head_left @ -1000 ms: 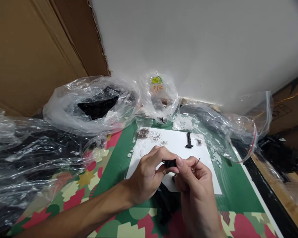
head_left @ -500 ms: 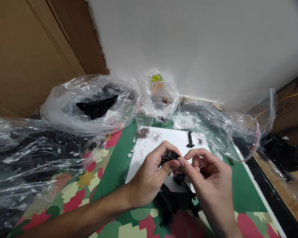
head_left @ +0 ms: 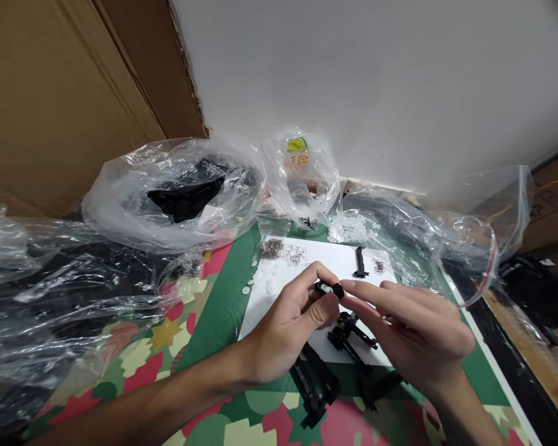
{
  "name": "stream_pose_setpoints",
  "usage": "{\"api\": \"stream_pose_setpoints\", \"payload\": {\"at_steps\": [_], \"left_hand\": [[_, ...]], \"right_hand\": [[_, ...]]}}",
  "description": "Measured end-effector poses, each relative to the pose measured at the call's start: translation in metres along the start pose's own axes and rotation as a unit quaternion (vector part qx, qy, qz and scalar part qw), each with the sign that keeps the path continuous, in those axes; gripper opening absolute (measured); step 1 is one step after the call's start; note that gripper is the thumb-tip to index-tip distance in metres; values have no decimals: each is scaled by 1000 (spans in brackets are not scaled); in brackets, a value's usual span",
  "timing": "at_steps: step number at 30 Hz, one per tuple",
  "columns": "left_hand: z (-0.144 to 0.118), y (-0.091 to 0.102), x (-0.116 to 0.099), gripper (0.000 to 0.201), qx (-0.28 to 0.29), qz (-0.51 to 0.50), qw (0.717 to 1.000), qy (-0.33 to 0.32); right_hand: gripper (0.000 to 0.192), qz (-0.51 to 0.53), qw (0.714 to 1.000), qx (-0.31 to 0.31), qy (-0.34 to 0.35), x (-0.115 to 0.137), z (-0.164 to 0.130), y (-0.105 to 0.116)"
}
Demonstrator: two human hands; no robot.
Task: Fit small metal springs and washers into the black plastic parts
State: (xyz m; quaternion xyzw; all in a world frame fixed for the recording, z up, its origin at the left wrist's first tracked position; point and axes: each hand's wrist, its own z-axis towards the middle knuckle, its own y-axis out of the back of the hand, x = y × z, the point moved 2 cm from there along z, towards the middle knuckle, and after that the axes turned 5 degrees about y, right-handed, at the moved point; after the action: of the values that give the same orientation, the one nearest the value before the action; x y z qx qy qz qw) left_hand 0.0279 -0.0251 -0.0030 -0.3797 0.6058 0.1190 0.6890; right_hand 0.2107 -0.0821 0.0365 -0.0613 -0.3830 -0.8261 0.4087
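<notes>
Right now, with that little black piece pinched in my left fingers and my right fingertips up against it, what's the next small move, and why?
Probably press the right hand's fingertips gently onto the small black part while the left hand keeps it pinched above the white sheet. The part shows a pale disc on its face, and the right fingertips already meet its edge, so a light push seems the natural step.

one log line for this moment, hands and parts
left hand: pinches small black part | right hand: fingertips touch same part | black pieces: lie below on white sheet
</notes>
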Motion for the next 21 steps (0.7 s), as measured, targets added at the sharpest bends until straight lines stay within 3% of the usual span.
{"api": "stream_pose_setpoints", "payload": {"at_steps": [4,8,12,21], "left_hand": [[4,-1,-2,26,18,-30,999,-7],[5,0,0,26,17,-28,999,-4],[5,3,4,25,17,-58,998,14],[9,2,6,22,13,-135,989,63]], "right_hand": [[44,-42,994,58,82,-12,8,1],[33,-20,989,97,113,-25,18,0],[21,18,992,60,110,-29,18,-12],[28,100,993,-29,54,-30,-5,-29]]}}
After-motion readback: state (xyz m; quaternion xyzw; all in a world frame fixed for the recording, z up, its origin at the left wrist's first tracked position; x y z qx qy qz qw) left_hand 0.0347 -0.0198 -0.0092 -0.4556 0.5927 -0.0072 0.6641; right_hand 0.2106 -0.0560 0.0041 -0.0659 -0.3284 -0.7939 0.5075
